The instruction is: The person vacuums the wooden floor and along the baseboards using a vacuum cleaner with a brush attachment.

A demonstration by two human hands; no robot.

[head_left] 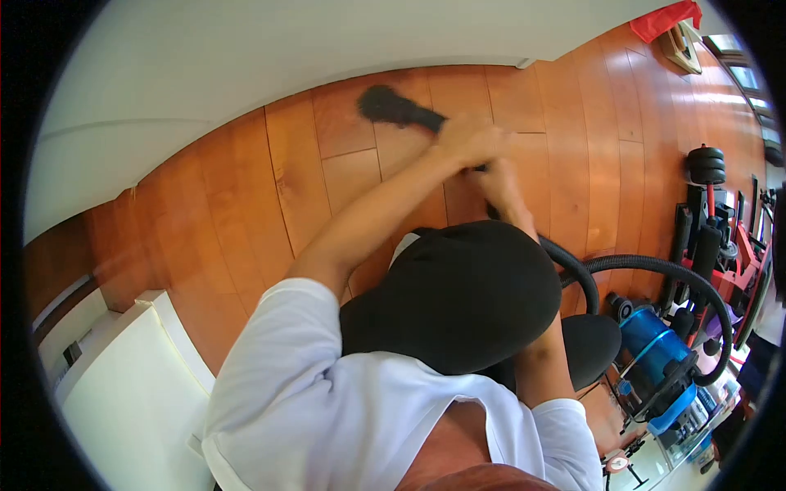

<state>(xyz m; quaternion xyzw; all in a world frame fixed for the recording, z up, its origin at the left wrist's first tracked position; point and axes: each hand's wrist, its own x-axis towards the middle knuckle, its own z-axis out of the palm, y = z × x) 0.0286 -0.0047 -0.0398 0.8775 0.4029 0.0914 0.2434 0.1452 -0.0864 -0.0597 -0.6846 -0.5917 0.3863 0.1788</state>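
Note:
A black vacuum cleaner brush nozzle points to the upper left, its round bristled head over the wooden floor near the white wall. My left hand is closed around its black tube, just behind the head. Close beside it, my right hand is closed on the rear of the same tube, its fingers partly hidden and slightly blurred. A black ribbed hose emerges from behind my bent knee and curves to the right. It belongs with a blue vacuum cleaner standing at my right.
A white wall runs along the far side of the wooden floor. On the lower left stands a white cabinet. Black dumbbell plates and red-and-black exercise equipment are on the right. A red cloth lies at the upper right.

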